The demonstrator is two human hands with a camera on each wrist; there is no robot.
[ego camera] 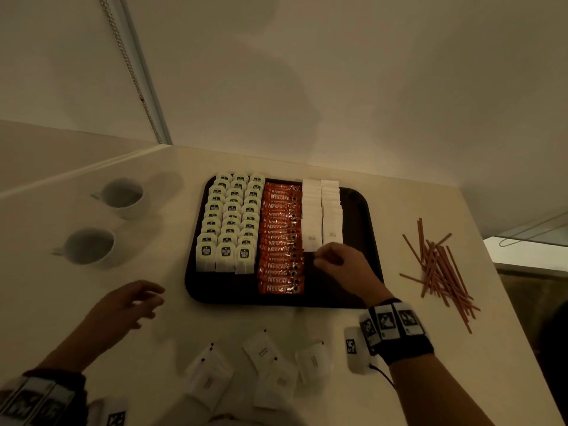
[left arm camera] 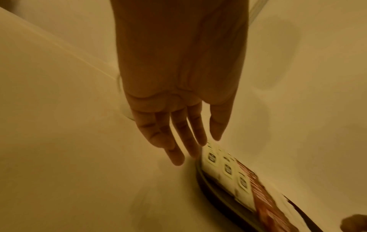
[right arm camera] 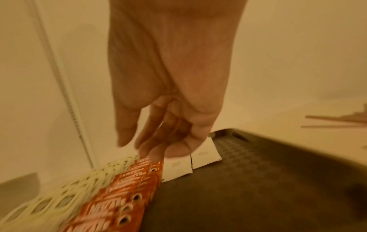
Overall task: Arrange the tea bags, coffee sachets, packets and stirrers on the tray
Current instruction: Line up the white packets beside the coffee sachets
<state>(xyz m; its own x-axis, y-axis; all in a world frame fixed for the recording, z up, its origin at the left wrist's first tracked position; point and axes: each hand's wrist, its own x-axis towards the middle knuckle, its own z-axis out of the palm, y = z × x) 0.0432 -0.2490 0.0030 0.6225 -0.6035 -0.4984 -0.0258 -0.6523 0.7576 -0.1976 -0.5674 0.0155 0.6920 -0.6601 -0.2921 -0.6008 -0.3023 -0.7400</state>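
A dark tray [ego camera: 359, 216] holds three columns of green-label tea bags [ego camera: 229, 222], one column of orange coffee sachets [ego camera: 281, 238] and two columns of white packets [ego camera: 321, 213]. My right hand [ego camera: 322, 259] hovers at the near end of the white packets [right arm camera: 204, 157], its fingers loose and nothing held between them. My left hand [ego camera: 150, 299] floats open over the table left of the tray, fingers straight [left arm camera: 188, 146]. Several loose white packets [ego camera: 261, 352] lie on the table in front of the tray. A heap of brown stirrers [ego camera: 439, 269] lies to its right.
Two white cups [ego camera: 123, 195] [ego camera: 89, 245] stand left of the tray. A wall rises right behind the table, and the table's right edge runs just past the stirrers. The tray's right strip [right arm camera: 258, 180] is bare.
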